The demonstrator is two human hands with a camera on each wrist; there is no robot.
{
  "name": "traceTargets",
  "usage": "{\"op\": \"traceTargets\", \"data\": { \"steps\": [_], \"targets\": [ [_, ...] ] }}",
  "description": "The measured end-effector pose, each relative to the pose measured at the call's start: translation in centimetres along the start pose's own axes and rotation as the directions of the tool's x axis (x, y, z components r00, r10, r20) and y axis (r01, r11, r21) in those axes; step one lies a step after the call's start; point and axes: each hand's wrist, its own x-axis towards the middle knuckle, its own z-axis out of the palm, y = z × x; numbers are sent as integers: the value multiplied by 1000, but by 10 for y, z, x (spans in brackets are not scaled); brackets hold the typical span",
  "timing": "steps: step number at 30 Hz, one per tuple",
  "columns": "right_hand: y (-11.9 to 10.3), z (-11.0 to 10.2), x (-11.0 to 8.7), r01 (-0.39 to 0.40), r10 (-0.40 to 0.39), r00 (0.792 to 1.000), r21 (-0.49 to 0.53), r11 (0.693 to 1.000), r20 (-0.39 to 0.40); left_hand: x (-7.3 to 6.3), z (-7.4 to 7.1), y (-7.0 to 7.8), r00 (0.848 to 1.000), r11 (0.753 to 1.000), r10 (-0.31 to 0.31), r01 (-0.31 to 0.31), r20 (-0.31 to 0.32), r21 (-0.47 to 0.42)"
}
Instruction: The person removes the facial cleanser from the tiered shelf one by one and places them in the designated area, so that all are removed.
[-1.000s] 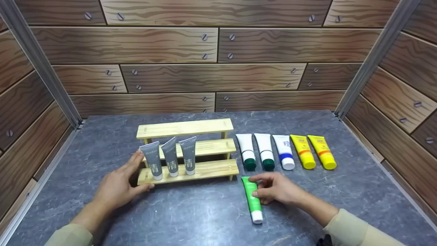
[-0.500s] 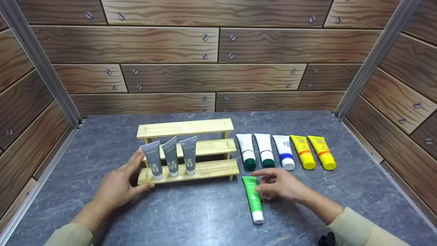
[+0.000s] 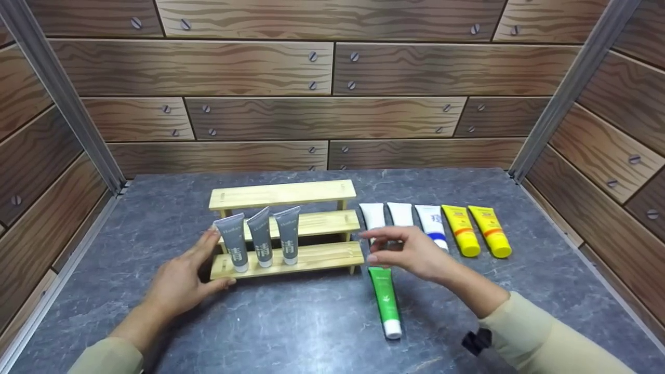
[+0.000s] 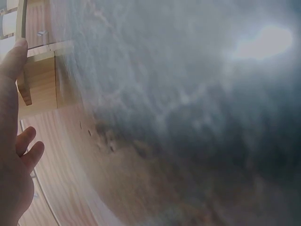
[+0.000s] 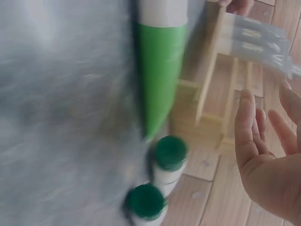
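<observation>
My left hand (image 3: 176,283) rests at the left end of a three-tier wooden display rack (image 3: 322,255), thumb at the front step and fingers along the side. In the left wrist view a digit touches the rack's end (image 4: 40,77). Three grey tubes (image 3: 262,244) stand caps down on the lowest step, leaning back. My right hand (image 3: 415,254) holds nothing, its fingers loosely bent above the white tubes with green caps (image 5: 170,153), whose lower parts it partly hides in the head view. Just below it, a green tube (image 3: 385,298) with a white cap lies on the table.
A white tube with a blue band (image 3: 431,221) and two yellow tubes (image 3: 461,231) lie in the row to the right. Wood-patterned walls (image 3: 327,67) and metal corner posts (image 3: 566,88) enclose the grey marbled table (image 3: 291,322).
My right hand has let go of the green tube and lifted away, up and left toward the rack's right end. The green tube stays lying. The left hand keeps its place.
</observation>
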Motion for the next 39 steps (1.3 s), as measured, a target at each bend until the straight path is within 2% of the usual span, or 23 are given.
{"op": "traceTargets", "data": {
  "steps": [4, 9, 16, 24, 27, 32, 39],
  "targets": [
    [-17, 9, 14, 89, -89, 996, 12, 996, 0, 1, 0, 0, 1000, 1000, -4, 4, 2, -2],
    [-35, 24, 33, 192, -193, 981, 39, 981, 13, 1, 2, -2, 1000, 1000, 18, -18, -17, -4],
    [-53, 48, 56, 231, -233, 972, 124, 965, 1, 1, 3, -3, 999, 1000, 23, -23, -21, -6],
    [-60, 70, 75, 313, -308, 950, 131, 941, -56, 1, 2, -1, 1000, 1000, 12, -12, -16, -6],
    [-59, 75, 81, 321, -316, 947, 148, 935, -60, 1, 2, -1, 1000, 1000, 8, -8, -13, -8],
    [-56, 84, 88, 293, -290, 956, 186, 938, -46, 1, 2, -1, 1000, 1000, 5, -5, -10, -8],
    [-52, 91, 92, 208, -215, 977, 324, 923, -14, 1, 1, 0, 1000, 1000, -5, 5, -1, 2]
  ]
}}
